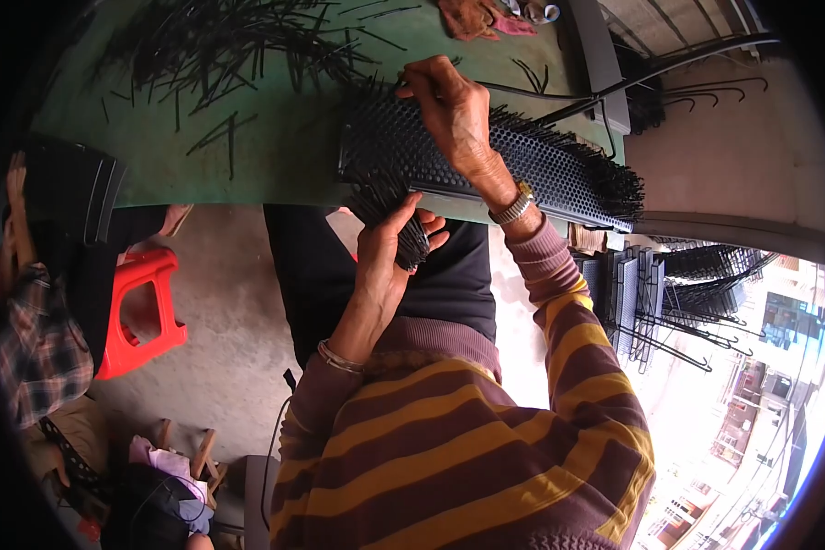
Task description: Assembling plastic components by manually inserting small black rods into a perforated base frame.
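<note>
My left hand (387, 247) is wrapped round a bundle of thin black sticks (385, 206), just off the table's near edge. In front of me on the table lies a long black panel (545, 170) full of small round holes. Black sticks bristle along its far edge and right end. My right hand (454, 115) is over the panel's left part, its fingers pinched together near the far edge. Whatever is between those fingertips is too small to make out.
A large loose heap of black sticks (229, 46) covers the green table (284, 165) at the far left. Reddish cloth (477, 18) lies at the back. Black hooked racks (678, 293) stand at right. A red stool (147, 316) and a person in a plaid sleeve (46, 339) are at left.
</note>
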Motion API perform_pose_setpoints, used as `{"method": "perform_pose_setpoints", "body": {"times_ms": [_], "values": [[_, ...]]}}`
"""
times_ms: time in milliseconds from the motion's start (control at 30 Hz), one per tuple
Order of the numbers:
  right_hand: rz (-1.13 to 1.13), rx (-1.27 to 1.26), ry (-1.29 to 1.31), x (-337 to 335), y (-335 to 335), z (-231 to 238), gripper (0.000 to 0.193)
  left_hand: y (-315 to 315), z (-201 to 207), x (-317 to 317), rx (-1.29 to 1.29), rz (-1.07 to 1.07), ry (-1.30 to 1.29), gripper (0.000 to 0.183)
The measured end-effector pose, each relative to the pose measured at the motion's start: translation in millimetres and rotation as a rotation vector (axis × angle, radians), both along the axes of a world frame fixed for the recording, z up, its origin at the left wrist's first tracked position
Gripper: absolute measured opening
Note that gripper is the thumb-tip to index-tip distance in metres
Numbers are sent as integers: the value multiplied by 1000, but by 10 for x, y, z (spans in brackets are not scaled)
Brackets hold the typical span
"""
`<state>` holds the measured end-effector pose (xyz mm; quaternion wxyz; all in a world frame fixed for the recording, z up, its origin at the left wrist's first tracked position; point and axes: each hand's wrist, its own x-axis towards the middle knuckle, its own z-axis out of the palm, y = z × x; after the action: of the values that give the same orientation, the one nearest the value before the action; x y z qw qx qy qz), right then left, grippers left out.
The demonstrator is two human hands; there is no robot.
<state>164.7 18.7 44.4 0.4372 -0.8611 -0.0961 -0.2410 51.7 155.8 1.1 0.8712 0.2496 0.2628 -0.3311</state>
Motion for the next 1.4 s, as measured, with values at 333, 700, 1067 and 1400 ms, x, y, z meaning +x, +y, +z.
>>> {"method": "perform_pose_setpoints", "body": {"times_ms": [333, 700, 1067, 1400], "values": [[-46, -196, -6, 45, -53, 30, 5, 12, 36, -3, -2, -19, 26, 15], [-160, -301, -51, 7, 34, 36, 5, 81, 8, -20, -3, -6, -4, 16], [195, -299, 67, 111, -150, 243, 9, 97, 25, -45, -28, 4, -13, 16], [326, -358, 35, 148, -224, 263, 11, 129, 58, -47, -33, 1, -50, 18]]}}
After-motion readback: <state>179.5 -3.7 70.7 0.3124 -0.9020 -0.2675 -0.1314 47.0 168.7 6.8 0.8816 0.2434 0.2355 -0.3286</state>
